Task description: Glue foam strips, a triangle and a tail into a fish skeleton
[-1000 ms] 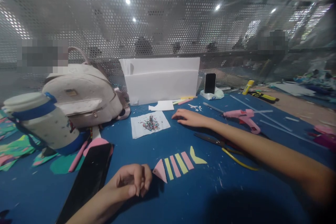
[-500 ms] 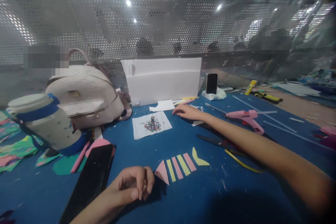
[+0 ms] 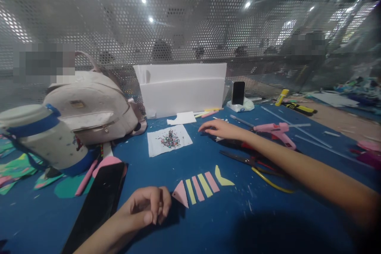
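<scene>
My left hand (image 3: 149, 205) rests on the blue tabletop with its fingers loosely curled and nothing visible in it. Just right of its fingertips lies a pink paper fish head (image 3: 181, 194). Pink and yellow strips (image 3: 204, 185) follow in a spaced row, ending in a yellow tail piece (image 3: 222, 176). Farther back, my right hand (image 3: 220, 130) is stretched out low over the table, palm down, fingers extended. It is beside a white sheet (image 3: 153, 149) bearing a heap of small multicoloured bits (image 3: 170, 139). Under the right forearm, dark-bladed scissors (image 3: 238, 157) with a yellow handle are partly covered.
A pink glue gun (image 3: 275, 129) and clear glue sticks (image 3: 312, 141) lie right. Left are a black phone (image 3: 95, 206), a large bottle (image 3: 49, 139) and a pale backpack (image 3: 92, 107). White boards (image 3: 183, 95) stand behind, beside another phone (image 3: 238, 93) propped on a packet.
The whole view shifts slightly left and up. My right hand has moved slightly rightward relative to the white sheet. My left hand and the fish pieces keep their arrangement.
</scene>
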Available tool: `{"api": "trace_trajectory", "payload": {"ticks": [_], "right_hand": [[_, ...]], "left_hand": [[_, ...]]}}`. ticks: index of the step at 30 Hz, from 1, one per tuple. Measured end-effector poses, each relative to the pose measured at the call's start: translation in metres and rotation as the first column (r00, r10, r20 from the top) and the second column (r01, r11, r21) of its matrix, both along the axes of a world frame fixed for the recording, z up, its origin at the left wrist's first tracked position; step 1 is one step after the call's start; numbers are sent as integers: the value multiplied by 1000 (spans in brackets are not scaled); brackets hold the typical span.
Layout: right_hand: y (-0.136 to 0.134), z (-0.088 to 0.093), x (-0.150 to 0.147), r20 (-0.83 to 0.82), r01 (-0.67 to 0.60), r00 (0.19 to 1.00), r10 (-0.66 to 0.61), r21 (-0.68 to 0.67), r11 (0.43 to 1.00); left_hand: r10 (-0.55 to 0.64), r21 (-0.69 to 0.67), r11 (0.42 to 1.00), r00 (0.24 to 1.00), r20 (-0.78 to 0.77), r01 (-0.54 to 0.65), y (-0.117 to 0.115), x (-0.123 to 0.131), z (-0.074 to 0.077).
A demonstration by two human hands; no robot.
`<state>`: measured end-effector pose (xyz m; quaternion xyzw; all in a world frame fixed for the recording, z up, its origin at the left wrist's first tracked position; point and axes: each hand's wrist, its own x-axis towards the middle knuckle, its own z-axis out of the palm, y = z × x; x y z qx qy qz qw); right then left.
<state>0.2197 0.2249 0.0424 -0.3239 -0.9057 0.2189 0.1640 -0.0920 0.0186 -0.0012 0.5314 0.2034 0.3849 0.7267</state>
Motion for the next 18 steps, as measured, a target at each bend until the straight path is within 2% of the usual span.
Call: {"api": "trace_trajectory", "payload": {"ticks": [5, 9, 12, 15, 18], "right_hand": [[-25, 11, 7, -80, 72, 994, -72, 0, 997], [-55, 24, 2, -161, 40, 986, -45, -33, 999], [-82, 37, -5, -206, -44, 978, 29, -69, 997], [-116, 51, -13, -228, -171, 963, 143, -108, 979], [-153, 59, -20, -193, -371, 921, 339, -169, 913]], "left_hand": [[14, 15, 1000, 1000, -20, -13, 0, 1, 1], [-8, 58, 998, 998, -68, 12, 3, -2, 2], [-6, 129, 991, 992, -125, 22, 2, -1, 11], [-29, 187, 980, 975, -218, 71, -8, 8, 30], [-113, 170, 969, 933, -342, 179, -24, 26, 51]]}}
